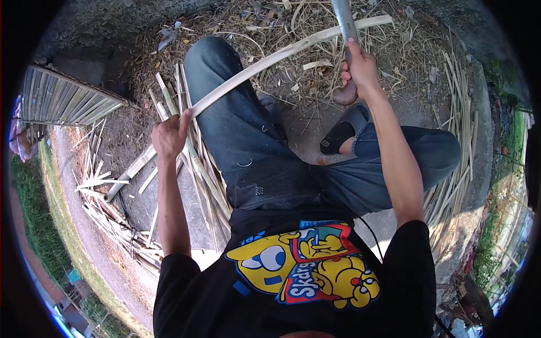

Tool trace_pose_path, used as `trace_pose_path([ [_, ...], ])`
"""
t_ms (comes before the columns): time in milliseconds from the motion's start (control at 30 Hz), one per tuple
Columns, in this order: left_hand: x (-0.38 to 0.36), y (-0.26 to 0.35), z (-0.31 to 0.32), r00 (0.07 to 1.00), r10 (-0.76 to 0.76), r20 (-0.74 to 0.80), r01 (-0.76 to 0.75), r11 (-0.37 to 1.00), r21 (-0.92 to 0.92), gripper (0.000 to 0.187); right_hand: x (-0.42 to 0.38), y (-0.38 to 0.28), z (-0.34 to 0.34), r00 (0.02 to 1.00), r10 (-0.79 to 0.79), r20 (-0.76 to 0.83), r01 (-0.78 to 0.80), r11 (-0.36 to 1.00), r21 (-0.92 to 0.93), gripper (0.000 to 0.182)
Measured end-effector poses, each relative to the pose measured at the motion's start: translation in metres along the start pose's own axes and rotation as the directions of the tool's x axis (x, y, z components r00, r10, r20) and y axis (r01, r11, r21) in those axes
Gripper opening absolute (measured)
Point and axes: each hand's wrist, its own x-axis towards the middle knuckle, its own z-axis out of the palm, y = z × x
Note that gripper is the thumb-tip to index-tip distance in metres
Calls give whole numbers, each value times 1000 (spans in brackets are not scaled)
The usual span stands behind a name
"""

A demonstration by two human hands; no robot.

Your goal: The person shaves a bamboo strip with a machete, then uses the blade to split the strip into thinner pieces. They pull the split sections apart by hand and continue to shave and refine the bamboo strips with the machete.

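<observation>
My left hand (169, 134) is closed around one end of a long pale bamboo strip (256, 67), its thumb lying along the strip. The strip crosses over my raised knee and slants up to the right. In my right hand (360, 70) is a machete, fingers wrapped round its dark handle with a rounded brown end (345, 94). Its grey blade (344, 19) points away from me and overlaps the strip near the strip's far end. Both of my legs, in dark jeans, are bent beneath the strip.
Cut bamboo strips lie in bundles on the left (197, 146) and right (465, 124). A bamboo pole (132, 172) rests beyond my left hand. Shavings (304, 48) litter the ground ahead, before a rough wall (112, 25). A slatted bamboo panel (70, 98) stands at far left.
</observation>
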Motion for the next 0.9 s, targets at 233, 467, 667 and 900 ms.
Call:
trace_pose_path([
  [233, 3, 10, -8, 1000, 4, 6, -4, 1000, 18, 71, -9, -9, 7, 998, 10, 70, -10, 1000, 1, 46],
  [467, 13, 35, 13, 997, 76, -32, -74, 996, 56, 70, -26, 11, 25, 993, 18, 120, -4, 993, -117, 45],
  [667, 3, -13, -3, 1000, -13, 13, 13, 1000, -19, 74, 1, -6, -2, 998, -69, 4, 69, 998, 6, 44],
  [900, -7, -13, 6, 998, -63, -13, 62, 996, -71, 77, 2, -6, -12, 994, -25, -107, 43, 985, 165, 39],
])
